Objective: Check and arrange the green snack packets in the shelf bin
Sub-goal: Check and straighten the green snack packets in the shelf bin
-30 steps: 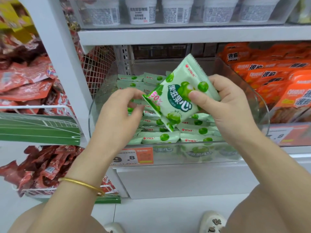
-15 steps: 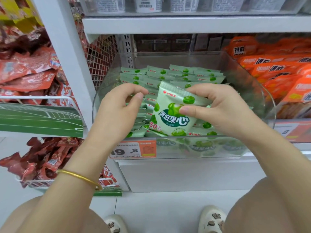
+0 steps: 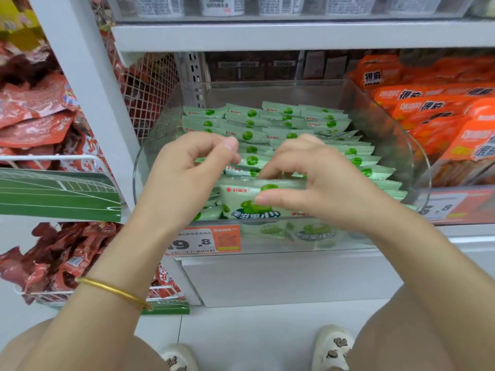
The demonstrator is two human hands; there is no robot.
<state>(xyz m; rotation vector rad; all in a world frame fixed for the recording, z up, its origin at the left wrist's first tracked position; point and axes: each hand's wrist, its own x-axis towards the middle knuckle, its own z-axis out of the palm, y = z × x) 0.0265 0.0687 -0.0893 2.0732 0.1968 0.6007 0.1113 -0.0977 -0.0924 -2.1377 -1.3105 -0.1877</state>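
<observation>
**Nearly tidy: one green packet is being tucked in at the front of the bin.**

The big clear bin (image 3: 396,135) on the shelf holds lots of green snack packets (image 3: 249,121). Most stand in neat rows, so I think only a little is left to do. The right hand (image 3: 329,188) grips the front packet (image 3: 235,199) by its top edge, low against the front wall. The left hand (image 3: 184,178) is curled over the rows, and I cannot tell if it holds one. The packet has white Chinese words, and the orange price tag (image 3: 211,241) shows "9.8".

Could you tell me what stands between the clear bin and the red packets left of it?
A white shelf post and wire mesh, shown in the head view.
</observation>
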